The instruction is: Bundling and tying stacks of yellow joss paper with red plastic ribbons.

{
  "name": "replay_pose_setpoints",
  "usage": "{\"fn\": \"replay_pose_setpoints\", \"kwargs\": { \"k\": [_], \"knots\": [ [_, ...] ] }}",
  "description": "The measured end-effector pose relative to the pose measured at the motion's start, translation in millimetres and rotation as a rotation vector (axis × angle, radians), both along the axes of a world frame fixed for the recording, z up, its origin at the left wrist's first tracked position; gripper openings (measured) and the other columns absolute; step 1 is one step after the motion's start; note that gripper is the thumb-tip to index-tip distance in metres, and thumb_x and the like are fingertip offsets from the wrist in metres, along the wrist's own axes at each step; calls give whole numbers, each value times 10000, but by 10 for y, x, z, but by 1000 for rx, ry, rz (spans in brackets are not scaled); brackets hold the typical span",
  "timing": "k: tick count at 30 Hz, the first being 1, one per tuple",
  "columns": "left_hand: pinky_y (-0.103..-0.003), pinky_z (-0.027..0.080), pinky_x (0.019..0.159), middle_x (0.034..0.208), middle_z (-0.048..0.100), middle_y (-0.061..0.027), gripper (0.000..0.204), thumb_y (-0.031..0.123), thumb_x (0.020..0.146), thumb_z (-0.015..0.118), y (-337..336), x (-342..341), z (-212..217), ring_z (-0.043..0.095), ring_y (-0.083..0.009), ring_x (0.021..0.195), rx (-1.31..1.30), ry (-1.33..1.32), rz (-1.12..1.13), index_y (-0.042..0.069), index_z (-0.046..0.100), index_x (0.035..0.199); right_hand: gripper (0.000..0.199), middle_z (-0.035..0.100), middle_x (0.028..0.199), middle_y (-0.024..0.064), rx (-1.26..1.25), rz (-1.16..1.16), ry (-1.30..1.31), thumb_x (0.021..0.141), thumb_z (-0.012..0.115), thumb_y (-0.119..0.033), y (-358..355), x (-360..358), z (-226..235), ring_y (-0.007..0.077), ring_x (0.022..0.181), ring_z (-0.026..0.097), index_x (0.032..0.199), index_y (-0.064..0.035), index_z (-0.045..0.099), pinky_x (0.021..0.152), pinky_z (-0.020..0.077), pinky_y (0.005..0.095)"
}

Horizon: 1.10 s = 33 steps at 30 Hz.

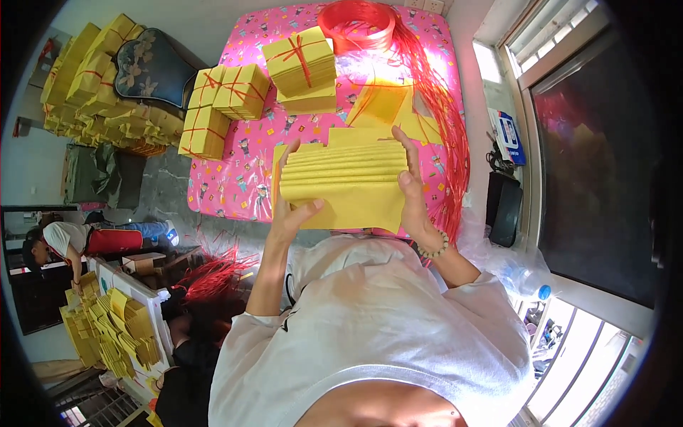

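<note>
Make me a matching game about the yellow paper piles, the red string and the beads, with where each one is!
Things:
1. fanned stack of yellow paper
2. tied yellow bundle
3. coil of red string
4. bead bracelet

Places:
A. at the far end of the pink table cover, beside the bundles
B. on the wrist of the right hand
C. held between the left hand and the right hand
D. on the pink cover, crossed with red string, on top of loose yellow sheets

Pairs: 1-C, 2-D, 3-A, 4-B
</note>
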<state>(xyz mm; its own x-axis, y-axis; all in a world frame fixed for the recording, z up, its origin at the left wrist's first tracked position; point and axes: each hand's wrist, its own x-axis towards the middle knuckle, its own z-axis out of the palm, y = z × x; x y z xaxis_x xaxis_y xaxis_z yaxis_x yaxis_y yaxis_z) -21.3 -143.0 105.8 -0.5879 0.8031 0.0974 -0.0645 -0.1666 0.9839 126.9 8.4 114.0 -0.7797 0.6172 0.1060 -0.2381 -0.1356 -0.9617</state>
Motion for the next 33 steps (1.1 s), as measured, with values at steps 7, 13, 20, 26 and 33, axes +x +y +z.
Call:
{"fn": "replay_pose_setpoints", "kwargs": {
  "k": [7,13,20,26,33],
  "knots": [
    [-365,338,1056,1412,332,-130,1071,340,639,819,-91,5,-11,405,-235,1268,6,113,53,30,187,1446,865,274,1400,174,48,55,50,856,517,-481,-31,54,-33,258,1315,272,1464,-24,105,1092,194,374],
    [-360,355,1044,1345,427,-114,1129,221,611,853,-107,153,190,417,-224,1256,42,-208,15,50,132,1463,965,252,1415,185,55,87,70,826,532,-543,-52,85,42,273,1330,253,1473,-22,43,1097,190,384],
    [-363,366,1036,1320,445,-117,1115,182,626,823,4,212,186,434,-222,1233,149,-101,34,60,103,1469,1078,234,1436,187,80,63,118,753,574,-623,-58,96,128,277,1343,246,1476,-28,41,1099,196,403],
    [-346,415,985,1255,494,-113,1011,151,625,826,57,190,245,495,-208,1160,45,-43,105,45,218,1425,1054,344,1383,156,-34,12,38,713,623,-602,-40,92,101,252,1305,336,1466,-45,141,1091,258,405],
    [-320,480,884,1148,553,-111,808,151,620,846,92,-96,346,574,-193,1029,-140,-11,56,14,405,1283,851,342,1366,169,155,311,-130,809,602,-430,424,181,143,259,1313,301,1453,-59,189,1090,210,392]
  ]
}}
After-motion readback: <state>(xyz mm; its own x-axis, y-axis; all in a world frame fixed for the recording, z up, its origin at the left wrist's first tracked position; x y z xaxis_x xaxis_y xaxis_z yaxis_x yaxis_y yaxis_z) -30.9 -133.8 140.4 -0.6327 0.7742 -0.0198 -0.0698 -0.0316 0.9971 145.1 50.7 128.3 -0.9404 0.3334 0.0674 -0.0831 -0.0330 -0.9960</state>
